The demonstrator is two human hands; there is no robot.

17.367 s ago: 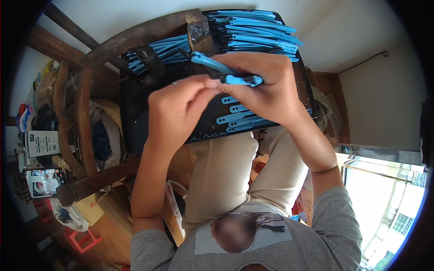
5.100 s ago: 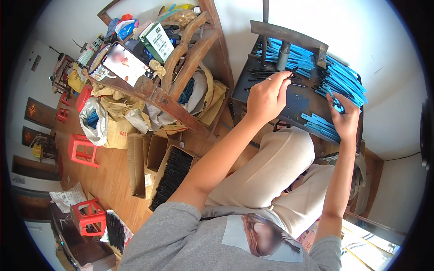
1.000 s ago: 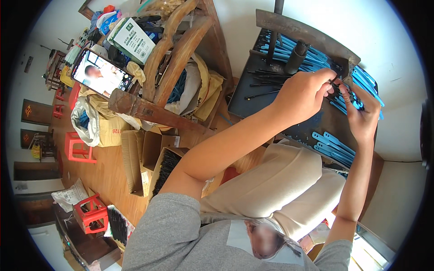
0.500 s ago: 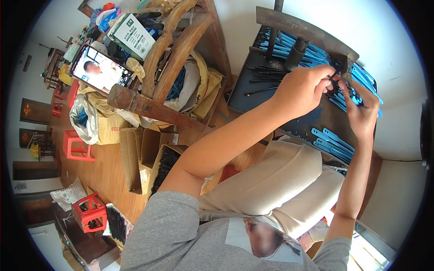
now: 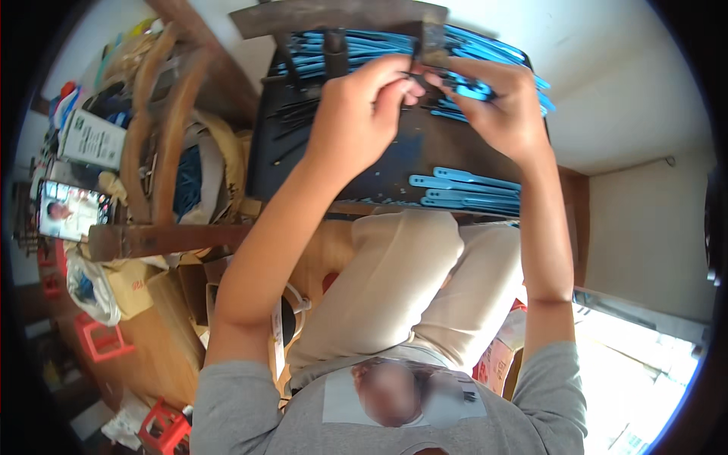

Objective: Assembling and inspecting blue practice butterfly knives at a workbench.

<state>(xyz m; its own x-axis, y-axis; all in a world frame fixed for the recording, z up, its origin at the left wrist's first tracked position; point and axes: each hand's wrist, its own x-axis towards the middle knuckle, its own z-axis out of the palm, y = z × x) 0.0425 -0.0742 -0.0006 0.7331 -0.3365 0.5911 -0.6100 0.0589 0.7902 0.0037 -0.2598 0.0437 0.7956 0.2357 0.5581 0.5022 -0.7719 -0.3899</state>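
Observation:
My left hand (image 5: 360, 110) is closed in a pinch at the far side of the metal tray. A small dark piece (image 5: 416, 77) shows at its fingertips, too blurred to name. My right hand (image 5: 504, 110) meets it there, thumb and forefinger pinched near the same piece. Blue and black parts (image 5: 472, 91) show inside the curl of the right fingers; whether they are held or lie behind is unclear. Just beyond the fingertips stands a metal bracket (image 5: 433, 42) of a bench tool. Flat blue plastic strips with holes (image 5: 462, 189) lie along the tray's near right edge.
The dark tray (image 5: 341, 182) also bears black strips (image 5: 292, 121) at left and a heap of blue strips (image 5: 364, 45) at the back. An upright metal post (image 5: 334, 57) stands left of the bracket. A wooden frame (image 5: 171, 231), phone (image 5: 72, 211) and red stool (image 5: 102, 337) are leftward.
The view has swung right, so the tray and hands now sit nearer the middle. Both hands remain together by the bracket, fingers still pinched.

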